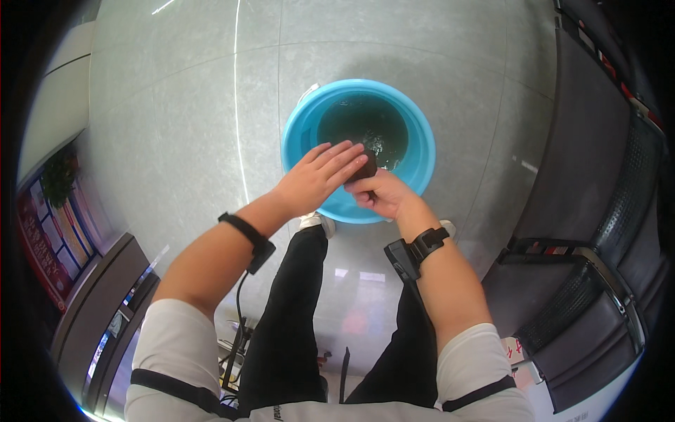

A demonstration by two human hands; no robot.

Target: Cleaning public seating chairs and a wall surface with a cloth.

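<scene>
At the far left, has a green plant point(58, 181), well apart from the blue tub point(289, 144). Next, wears a black band point(247, 239) on the left arm. Holds the left hand point(322, 173) flat, fingers straight and side by side, not curled around anything, tips over the brown thing point(366, 169). Seems to touch its top; cannot tell for sure. Has the brown thing between both hands, above the near part of the tub, with dark water point(351, 121) just past it. Seems to point it long ways out from the body, toward the water. Has it to the right of the left palm. Grips its near end with the right hand point(384, 193), thumb across it, so is nearer with that one. At the far right, has dark chairs point(573, 155).
</scene>
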